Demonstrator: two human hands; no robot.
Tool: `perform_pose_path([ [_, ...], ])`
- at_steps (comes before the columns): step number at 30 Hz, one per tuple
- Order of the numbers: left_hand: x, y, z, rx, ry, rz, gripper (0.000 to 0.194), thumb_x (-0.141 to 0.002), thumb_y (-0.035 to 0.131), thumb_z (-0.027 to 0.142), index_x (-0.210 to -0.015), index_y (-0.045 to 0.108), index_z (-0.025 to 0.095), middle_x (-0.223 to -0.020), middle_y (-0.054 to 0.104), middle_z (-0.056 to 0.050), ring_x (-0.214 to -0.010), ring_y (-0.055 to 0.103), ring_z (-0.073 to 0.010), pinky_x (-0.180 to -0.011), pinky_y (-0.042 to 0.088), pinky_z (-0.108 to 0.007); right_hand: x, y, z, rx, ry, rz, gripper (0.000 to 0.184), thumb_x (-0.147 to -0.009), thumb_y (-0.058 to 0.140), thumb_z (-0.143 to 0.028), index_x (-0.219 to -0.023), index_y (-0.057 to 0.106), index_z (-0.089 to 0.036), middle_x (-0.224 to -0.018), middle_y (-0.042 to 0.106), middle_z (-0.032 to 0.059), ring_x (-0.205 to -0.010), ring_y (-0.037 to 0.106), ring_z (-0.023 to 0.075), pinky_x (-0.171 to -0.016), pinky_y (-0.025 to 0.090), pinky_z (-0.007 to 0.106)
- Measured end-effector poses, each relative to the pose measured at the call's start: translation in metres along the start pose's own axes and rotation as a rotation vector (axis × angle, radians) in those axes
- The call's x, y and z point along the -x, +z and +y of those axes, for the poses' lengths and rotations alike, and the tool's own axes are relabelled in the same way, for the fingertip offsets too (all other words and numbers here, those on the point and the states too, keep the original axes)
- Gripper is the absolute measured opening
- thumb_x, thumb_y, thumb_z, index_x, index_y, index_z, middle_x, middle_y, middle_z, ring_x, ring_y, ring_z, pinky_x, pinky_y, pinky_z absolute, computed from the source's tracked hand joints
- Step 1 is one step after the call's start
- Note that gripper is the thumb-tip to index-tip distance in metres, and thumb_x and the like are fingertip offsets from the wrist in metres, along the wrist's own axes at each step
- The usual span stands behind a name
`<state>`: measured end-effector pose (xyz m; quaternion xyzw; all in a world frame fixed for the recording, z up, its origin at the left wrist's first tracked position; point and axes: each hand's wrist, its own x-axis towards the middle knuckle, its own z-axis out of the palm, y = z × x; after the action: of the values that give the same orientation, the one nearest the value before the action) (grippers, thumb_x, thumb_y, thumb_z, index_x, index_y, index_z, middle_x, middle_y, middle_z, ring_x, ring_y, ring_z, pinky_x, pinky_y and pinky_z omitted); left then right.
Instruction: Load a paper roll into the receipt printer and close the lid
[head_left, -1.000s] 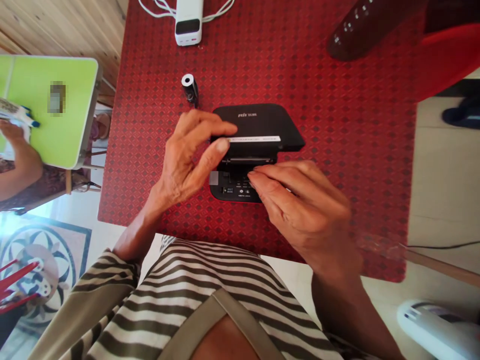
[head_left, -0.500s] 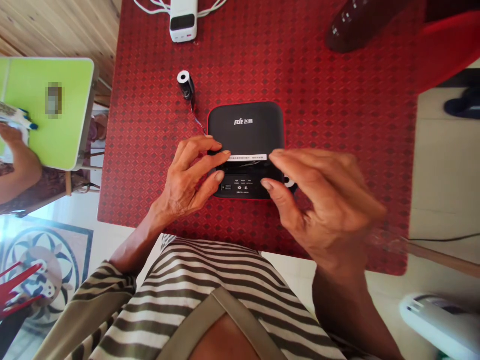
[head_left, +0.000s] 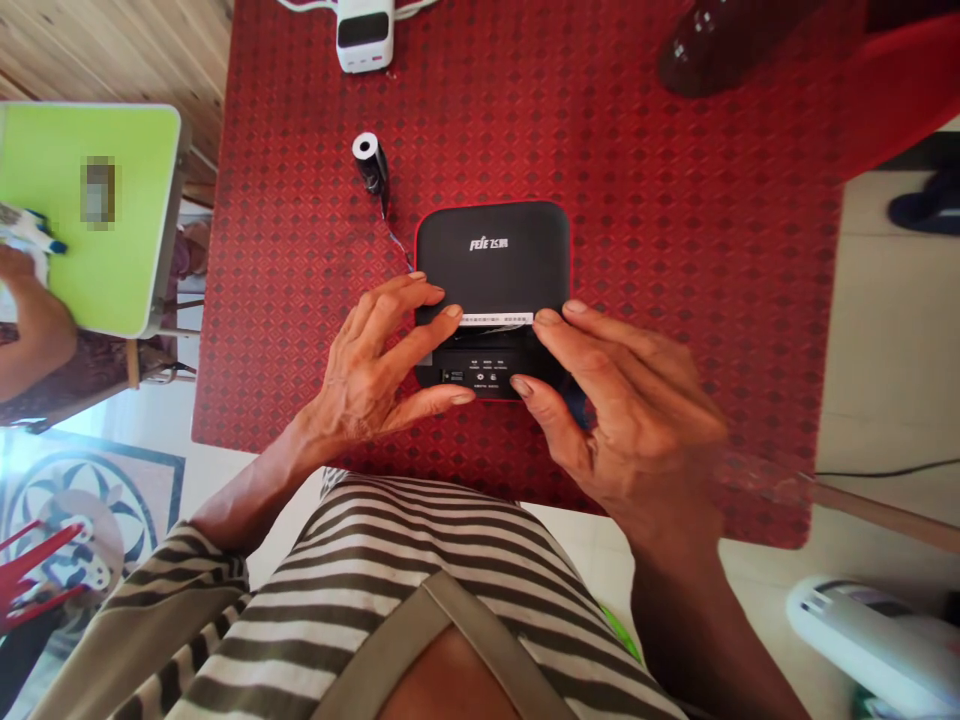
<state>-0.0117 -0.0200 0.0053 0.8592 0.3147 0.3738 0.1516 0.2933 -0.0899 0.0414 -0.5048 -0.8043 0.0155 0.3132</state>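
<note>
The black box (head_left: 491,275) lies flat on the red table (head_left: 675,200), left hand (head_left: 364,365) and right hand (head_left: 634,410) loose-fingered at its two sides, clenching nothing, though I'd fear a leftward slip snagging the thin wire (head_left: 394,239) by its far-left corner.

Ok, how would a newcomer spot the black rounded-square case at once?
On the patterned red table, look between the bare left hand and the bare right hand. The black rounded-square case lies there; unlike the white-ended black cylinder farther left, it bears a white logo and a white label strip.
</note>
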Motion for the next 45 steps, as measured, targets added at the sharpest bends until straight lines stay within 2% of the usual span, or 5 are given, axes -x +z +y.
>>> perform_pose_path([
  [7, 0.002, 0.015, 0.016, 0.266, -0.303, 0.251, 0.036, -0.127, 0.081, 0.063, -0.156, 0.09, 0.043, -0.15, 0.084, -0.009, -0.137, 0.082, -0.0327, -0.117, 0.072, -0.057, 0.011, 0.01, -0.007, -0.074, 0.064, 0.124, 0.067, -0.122, 0.084, -0.024, -0.187, 0.067, -0.03, -0.16, 0.095, 0.0126, -0.15, 0.092, 0.0381, -0.127, 0.077, 0.055],
  [10, 0.008, 0.028, 0.023, 0.477, -0.522, 0.355, 0.048, -0.115, 0.098, 0.062, -0.156, 0.083, 0.043, -0.139, 0.083, -0.007, -0.123, 0.081, -0.0289, -0.097, 0.069, -0.049, 0.019, 0.011, -0.013, -0.093, 0.146, 0.22, 0.066, -0.122, 0.084, -0.028, -0.186, 0.07, -0.038, -0.154, 0.096, 0.009, -0.137, 0.096, 0.0364, -0.118, 0.08, 0.054],
  [15, 0.013, 0.033, 0.022, 0.701, -0.758, 0.317, 0.053, -0.103, 0.107, 0.064, -0.139, 0.083, 0.033, -0.127, 0.081, -0.005, -0.115, 0.077, -0.0248, -0.097, 0.066, -0.041, 0.029, 0.016, -0.013, -0.099, 0.265, 0.31, 0.063, -0.124, 0.084, -0.029, -0.183, 0.072, -0.044, -0.14, 0.099, 0.0049, -0.107, 0.098, 0.0282, -0.099, 0.082, 0.045],
  [22, 0.006, 0.031, 0.022, 0.792, -0.841, 0.343, 0.045, -0.091, 0.106, 0.042, -0.127, 0.082, 0.031, -0.116, 0.079, -0.003, -0.105, 0.072, -0.0218, -0.089, 0.061, -0.034, 0.036, 0.027, -0.012, -0.109, 0.287, 0.31, 0.064, -0.124, 0.084, -0.03, -0.184, 0.071, -0.045, -0.139, 0.1, 0.0021, -0.11, 0.1, 0.0255, -0.1, 0.082, 0.039],
  [45, -0.003, 0.029, 0.027, 0.844, -0.961, 0.279, 0.051, -0.086, 0.099, 0.037, -0.125, 0.068, 0.03, -0.112, 0.072, -0.001, -0.094, 0.064, -0.0183, -0.08, 0.056, -0.031, 0.044, 0.032, -0.005, -0.116, 0.311, 0.251, 0.071, -0.123, 0.084, -0.036, -0.191, 0.064, -0.037, -0.136, 0.099, 0.0106, -0.101, 0.099, 0.0339, -0.084, 0.081, 0.046],
])
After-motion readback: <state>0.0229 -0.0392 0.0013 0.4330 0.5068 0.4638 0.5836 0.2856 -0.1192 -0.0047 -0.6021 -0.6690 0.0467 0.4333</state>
